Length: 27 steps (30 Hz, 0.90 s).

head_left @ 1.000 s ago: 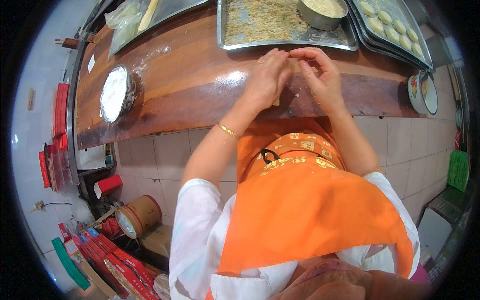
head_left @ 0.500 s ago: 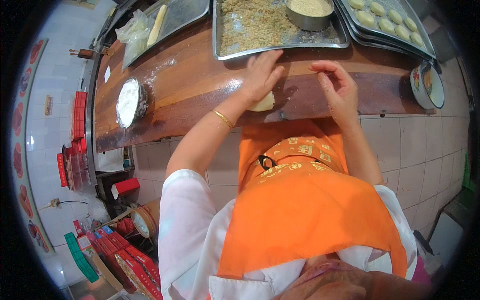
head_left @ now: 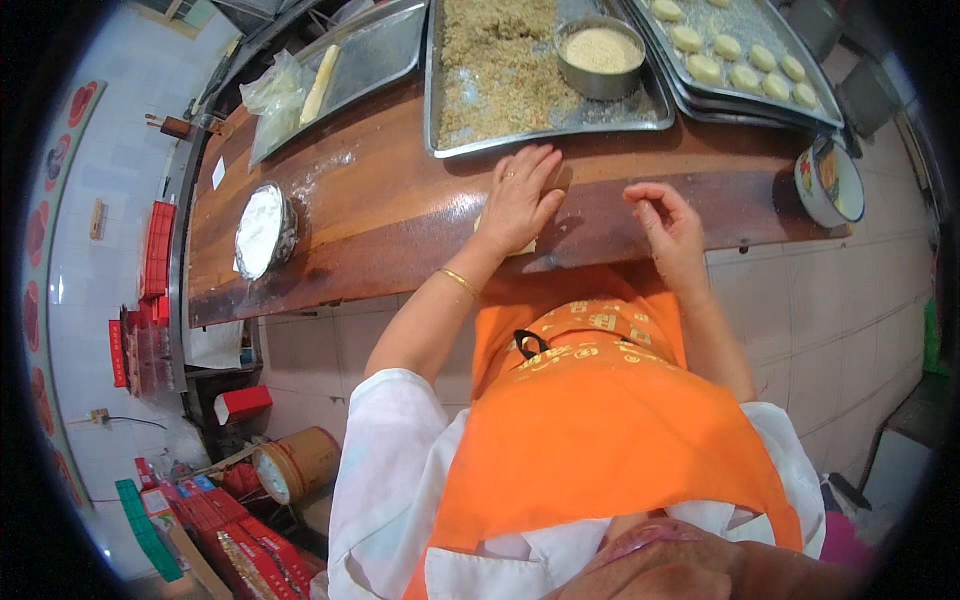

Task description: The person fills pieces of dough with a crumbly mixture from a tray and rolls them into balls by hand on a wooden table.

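Hands: near-touching a second ago, now apart. Left hand (head_left: 520,200): flattened over a pale dough piece (head_left: 524,249) on the bench (head_left: 390,200) near its front edge, more of the dough covered than half a second ago; apparently pressing. Right hand (head_left: 672,235): half-curled, raised, clear of the dough; whether it pinches anything cannot be told. Bench, further: tray (head_left: 550,141) of crumbly mix, round tin (head_left: 603,86) inside; tray of dough rounds (head_left: 704,69); white-powder bowl (head_left: 289,238); enamel bowl (head_left: 812,192). Room: tiled floor (head_left: 810,320), red boxes (head_left: 240,530), tub (head_left: 305,462).
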Motion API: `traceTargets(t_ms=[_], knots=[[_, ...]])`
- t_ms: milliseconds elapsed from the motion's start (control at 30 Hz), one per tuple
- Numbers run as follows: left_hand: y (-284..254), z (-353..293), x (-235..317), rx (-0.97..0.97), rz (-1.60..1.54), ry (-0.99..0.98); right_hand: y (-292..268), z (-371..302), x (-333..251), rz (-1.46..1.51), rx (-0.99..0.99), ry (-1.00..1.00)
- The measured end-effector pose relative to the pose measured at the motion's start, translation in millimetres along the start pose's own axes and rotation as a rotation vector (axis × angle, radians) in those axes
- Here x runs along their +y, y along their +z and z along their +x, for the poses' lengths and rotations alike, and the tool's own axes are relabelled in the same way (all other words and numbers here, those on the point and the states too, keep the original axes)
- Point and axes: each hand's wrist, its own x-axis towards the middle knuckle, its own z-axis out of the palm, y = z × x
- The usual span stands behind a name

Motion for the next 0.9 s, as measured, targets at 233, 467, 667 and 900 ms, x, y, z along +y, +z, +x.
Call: traceTargets(t_ms=[233, 467, 667, 900], knots=[[-10, -70, 6, 0.073, 0.087, -0.171, 26, 40, -20, -0.265, -0.201, -0.080], [-56, -58, -3, -0.084, -0.147, -0.227, 80, 175, 2, -0.903, -0.450, -0.249], [-33, -66, -17, 0.330, -1.984, -0.567, 126, 248, 56, -1.124, -0.804, -0.059], [-25, -71, -21, 0.462, -2.281, -0.628, 177, 221, 38, -1.256, -0.757, -0.400]])
